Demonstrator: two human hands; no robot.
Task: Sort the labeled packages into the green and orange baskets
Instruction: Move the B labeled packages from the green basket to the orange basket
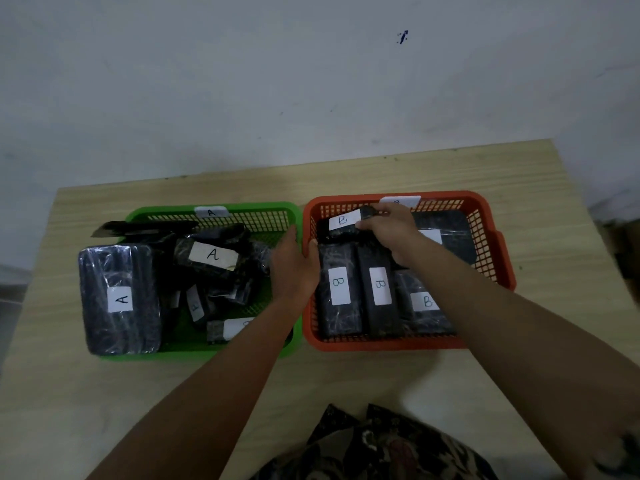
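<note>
A green basket [221, 211] tagged A stands on the left, an orange basket [485, 220] tagged B on the right, side by side. Both hold several black wrapped packages with white labels. My right hand [391, 230] reaches into the orange basket and grips a small black package labeled B [341, 225] at the basket's far left corner. My left hand [294, 261] rests over the gap between the baskets, thumb on the orange rim, fingers straight. A large package marked A [117, 299] lies at the green basket's left side. A small package [230, 329] in the green basket seems to read B.
The baskets sit on a light wooden table [554, 323] pushed against a pale wall. The table's right edge runs close to the orange basket. Patterned clothing [374, 448] shows at the bottom near the table's front edge.
</note>
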